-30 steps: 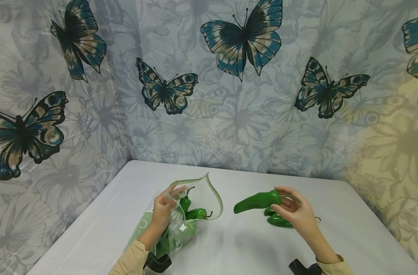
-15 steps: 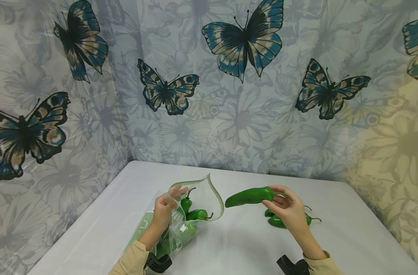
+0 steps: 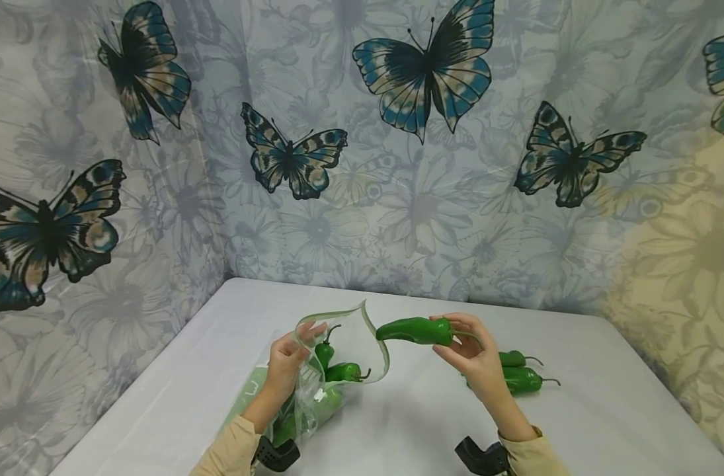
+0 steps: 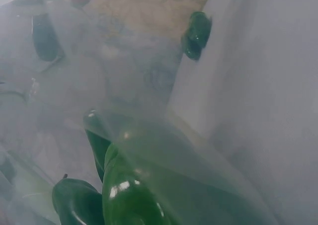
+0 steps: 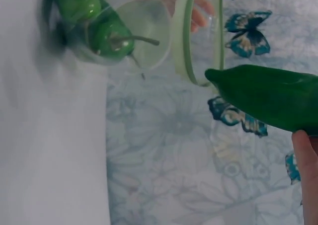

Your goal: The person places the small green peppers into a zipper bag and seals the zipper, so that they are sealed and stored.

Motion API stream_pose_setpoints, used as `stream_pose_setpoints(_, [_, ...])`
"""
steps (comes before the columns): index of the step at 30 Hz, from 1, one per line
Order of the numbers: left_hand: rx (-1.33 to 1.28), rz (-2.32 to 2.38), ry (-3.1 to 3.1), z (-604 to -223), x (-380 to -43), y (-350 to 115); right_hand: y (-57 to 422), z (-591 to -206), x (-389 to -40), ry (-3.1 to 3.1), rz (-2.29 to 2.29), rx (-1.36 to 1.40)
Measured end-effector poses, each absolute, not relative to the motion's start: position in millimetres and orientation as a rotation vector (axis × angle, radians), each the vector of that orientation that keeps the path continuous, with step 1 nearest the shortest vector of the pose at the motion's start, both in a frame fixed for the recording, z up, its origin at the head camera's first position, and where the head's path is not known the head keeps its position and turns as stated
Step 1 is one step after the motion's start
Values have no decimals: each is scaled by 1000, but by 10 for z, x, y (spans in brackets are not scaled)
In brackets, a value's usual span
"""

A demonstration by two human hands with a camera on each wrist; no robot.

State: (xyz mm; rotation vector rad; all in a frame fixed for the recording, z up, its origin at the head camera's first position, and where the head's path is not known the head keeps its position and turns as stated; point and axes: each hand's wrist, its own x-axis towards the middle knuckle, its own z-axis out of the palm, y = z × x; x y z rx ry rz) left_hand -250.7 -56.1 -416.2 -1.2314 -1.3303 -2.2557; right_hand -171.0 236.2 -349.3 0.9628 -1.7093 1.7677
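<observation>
My left hand (image 3: 284, 363) holds a clear zip bag by the left side of its mouth, fingertips showing behind the plastic. The bag's green-edged rim (image 3: 387, 362) gapes open to the right. Several green peppers (image 3: 345, 372) lie inside; the left wrist view shows bagged peppers (image 4: 129, 195) up close through hazy plastic. My right hand (image 3: 475, 357) pinches another long green pepper (image 3: 415, 330) at its stem end, level in the air, its tip overlapping the rim's right edge. In the right wrist view this pepper (image 5: 268, 93) points at the green rim (image 5: 185, 41).
Two green peppers (image 3: 521, 381) lie on the white table (image 3: 600, 410) to the right, partly behind my right forearm. A black wrist device (image 3: 277, 455) sits at each cuff. Behind the table hangs a butterfly-patterned cloth (image 3: 421, 218).
My right hand has carried the pepper left and slightly up, from above the loose peppers to the bag's rim. The left hand and bag stay nearly still.
</observation>
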Motion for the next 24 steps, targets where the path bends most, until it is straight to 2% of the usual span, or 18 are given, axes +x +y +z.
stream_pose_setpoints(24, [-1227, -2254, -1354, -4196, -2517, -562, 1983, -3610, -1774, -1784, 1765, 909])
